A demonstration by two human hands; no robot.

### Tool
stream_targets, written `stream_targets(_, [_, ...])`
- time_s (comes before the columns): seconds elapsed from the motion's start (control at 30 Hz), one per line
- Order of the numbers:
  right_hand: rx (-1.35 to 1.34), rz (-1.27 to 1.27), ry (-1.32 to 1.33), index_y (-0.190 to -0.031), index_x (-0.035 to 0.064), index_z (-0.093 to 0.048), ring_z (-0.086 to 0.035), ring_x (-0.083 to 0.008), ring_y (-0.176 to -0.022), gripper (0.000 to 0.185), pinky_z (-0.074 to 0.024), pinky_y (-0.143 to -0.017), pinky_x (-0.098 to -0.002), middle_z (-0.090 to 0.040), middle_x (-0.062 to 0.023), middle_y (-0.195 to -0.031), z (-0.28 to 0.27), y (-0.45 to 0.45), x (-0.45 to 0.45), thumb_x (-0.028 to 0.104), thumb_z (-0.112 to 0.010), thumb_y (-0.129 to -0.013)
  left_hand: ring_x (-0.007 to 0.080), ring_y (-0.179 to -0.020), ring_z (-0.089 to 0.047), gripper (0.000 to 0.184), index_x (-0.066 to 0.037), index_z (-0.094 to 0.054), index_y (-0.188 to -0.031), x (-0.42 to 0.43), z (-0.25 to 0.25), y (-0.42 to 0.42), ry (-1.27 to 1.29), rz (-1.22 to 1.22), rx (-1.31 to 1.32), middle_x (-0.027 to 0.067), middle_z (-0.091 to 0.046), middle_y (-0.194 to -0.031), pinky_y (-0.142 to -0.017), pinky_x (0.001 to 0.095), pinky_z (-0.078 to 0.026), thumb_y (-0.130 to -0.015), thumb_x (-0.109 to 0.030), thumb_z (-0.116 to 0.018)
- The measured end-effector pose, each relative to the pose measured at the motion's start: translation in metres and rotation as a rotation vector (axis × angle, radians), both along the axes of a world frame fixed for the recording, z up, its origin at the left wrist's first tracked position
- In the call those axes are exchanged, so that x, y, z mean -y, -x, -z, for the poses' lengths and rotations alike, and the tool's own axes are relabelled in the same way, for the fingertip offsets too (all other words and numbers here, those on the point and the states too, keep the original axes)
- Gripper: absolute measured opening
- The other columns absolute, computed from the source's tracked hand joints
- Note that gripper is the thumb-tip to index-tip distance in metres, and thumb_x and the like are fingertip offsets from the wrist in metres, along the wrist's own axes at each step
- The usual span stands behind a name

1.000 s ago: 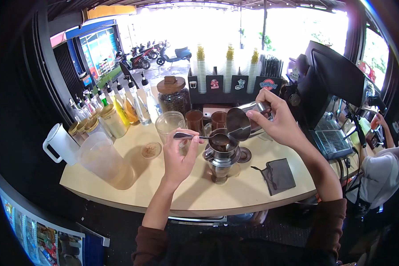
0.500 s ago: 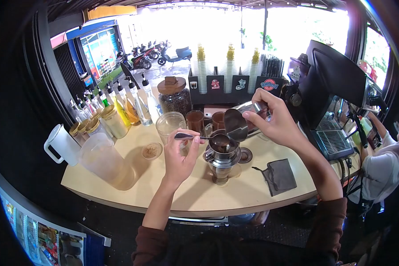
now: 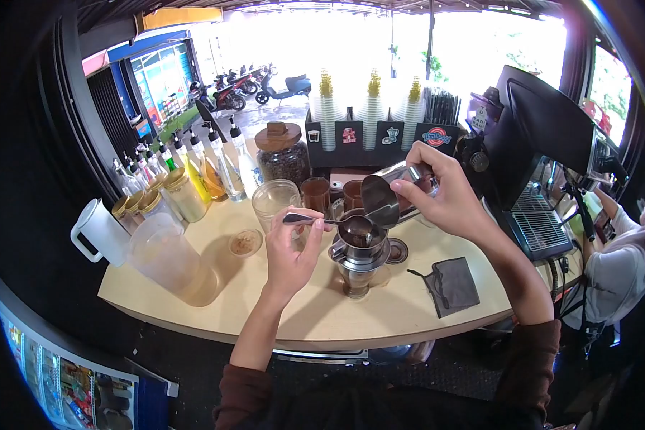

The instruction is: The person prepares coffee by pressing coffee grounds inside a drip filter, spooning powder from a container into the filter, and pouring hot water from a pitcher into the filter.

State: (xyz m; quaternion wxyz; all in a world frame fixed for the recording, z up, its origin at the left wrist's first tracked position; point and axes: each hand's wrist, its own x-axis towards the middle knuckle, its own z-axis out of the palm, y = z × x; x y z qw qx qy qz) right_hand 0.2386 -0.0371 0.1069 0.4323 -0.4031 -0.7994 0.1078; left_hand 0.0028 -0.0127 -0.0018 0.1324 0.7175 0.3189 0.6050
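My left hand (image 3: 294, 251) is closed on the handle of a spoon (image 3: 309, 219), whose bowl is over the mouth of a metal drip coffee filter (image 3: 360, 252). The filter sits on top of a small glass (image 3: 355, 282), and dark contents show inside it. My right hand (image 3: 441, 190) grips a steel pitcher (image 3: 382, 203), tipped to the left with its mouth close above the filter. Whether liquid is flowing from it I cannot make out. A round metal lid (image 3: 397, 250) lies just right of the filter.
Left of my hands are an open jar (image 3: 274, 203), a lid with brown powder (image 3: 246, 244) and a clouded plastic jug (image 3: 172, 261). A folded grey cloth (image 3: 451, 287) lies at right. Behind stand a coffee bean jar (image 3: 282, 158) and a cup rack (image 3: 380, 147). Another person (image 3: 616, 251) is at far right.
Almost nothing differs. Both hands hold the spoon and the pitcher in nearly the same place, the pitcher still tipped over the filter.
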Motion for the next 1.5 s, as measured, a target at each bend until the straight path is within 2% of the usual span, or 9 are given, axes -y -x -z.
stream_targets(0.17, [-0.01,-0.003,-0.016,-0.08,0.0004,-0.042,-0.041,-0.0106,-0.059,0.027,-0.0365,-0.053,-0.0281,-0.042,-0.0056,-0.07,-0.002,0.002,0.002,0.007,-0.069,-0.08,0.0166,-0.083,-0.056,0.005,-0.006,-0.062,-0.091,0.0,0.001,-0.001,0.033,0.013,0.034,0.0024,-0.069,-0.078,-0.087,0.0352,-0.041,-0.088,-0.01,-0.061])
stream_targets(0.27, [-0.03,0.007,0.011,-0.08,0.0003,-0.042,-0.041,-0.0114,-0.059,0.027,-0.0366,-0.054,-0.0283,-0.042,-0.0058,-0.07,-0.003,0.001,0.003,0.007,-0.069,-0.08,0.0171,-0.082,-0.056,0.006,-0.006,-0.062,-0.091,-0.001,0.001,0.001,-0.009,0.007,0.005,0.0026,-0.069,-0.079,-0.085,0.035,-0.042,-0.087,-0.01,-0.061])
stream_targets(0.43, [0.008,0.037,-0.013,-0.08,0.0,-0.042,-0.042,-0.0121,-0.059,0.027,-0.0367,-0.053,-0.0288,-0.042,-0.0066,-0.07,-0.003,0.0,0.003,0.007,-0.069,-0.079,0.0177,-0.083,-0.057,0.006,-0.006,-0.063,-0.09,0.0,0.0,0.0,-0.008,0.008,0.038,0.003,-0.069,-0.081,-0.075,0.0317,-0.044,-0.087,-0.01,-0.062])
stream_targets(0.57, [-0.017,0.028,0.002,-0.08,0.0002,-0.043,-0.041,-0.0127,-0.059,0.027,-0.0363,-0.053,-0.0293,-0.042,-0.0067,-0.07,-0.003,0.0,0.005,0.008,-0.069,-0.079,0.0177,-0.083,-0.057,0.006,-0.006,-0.063,-0.09,0.0,0.0,0.001,-0.047,-0.033,0.01,0.003,-0.068,-0.081,-0.073,0.0307,-0.045,-0.087,-0.01,-0.062])
stream_targets(0.77, [0.005,0.039,-0.02,-0.081,-0.0003,-0.043,-0.042,-0.0132,-0.059,0.028,-0.0369,-0.054,-0.0295,-0.043,-0.0072,-0.071,-0.003,-0.001,0.004,0.008,-0.069,-0.079,0.0174,-0.086,-0.056,0.006,-0.006,-0.063,-0.091,0.001,0.001,0.002,0.087,0.046,0.136,0.0035,-0.068,-0.082,-0.072,0.03,-0.045,-0.088,-0.01,-0.061])
stream_targets(1.17, [0.038,0.002,-0.074,-0.084,-0.0007,-0.043,-0.041,-0.0138,-0.059,0.028,-0.0387,-0.055,-0.0302,-0.042,-0.0079,-0.072,-0.01,0.015,0.001,0.009,-0.069,-0.079,0.0184,-0.084,-0.055,0.004,-0.007,-0.063,-0.089,-0.001,0.002,-0.002,-0.025,0.008,0.047,0.0015,-0.068,-0.079,-0.071,0.0319,-0.043,-0.086,-0.009,-0.062])
stream_targets(1.37, [0.002,0.015,-0.004,-0.084,-0.0008,-0.043,-0.046,-0.0125,-0.061,0.026,-0.0424,-0.056,-0.0288,-0.045,-0.008,-0.074,-0.012,0.016,0.003,0.007,-0.068,-0.08,0.0191,-0.084,-0.056,0.005,-0.006,-0.063,-0.089,0.004,-0.006,0.006,0.059,0.007,0.075,0.0032,-0.067,-0.08,-0.077,0.0327,-0.044,-0.087,-0.01,-0.06])
stream_targets(1.5, [-0.03,0.021,0.019,-0.084,-0.0011,-0.043,-0.055,-0.0112,-0.063,0.025,-0.045,-0.057,-0.0279,-0.048,-0.0084,-0.075,-0.011,0.01,0.002,0.007,-0.067,-0.082,0.0183,-0.085,-0.058,0.007,-0.005,-0.062,-0.092,0.002,-0.01,0.015,0.04,-0.033,0.052,0.0043,-0.067,-0.079,-0.079,0.0315,-0.044,-0.088,-0.009,-0.059])
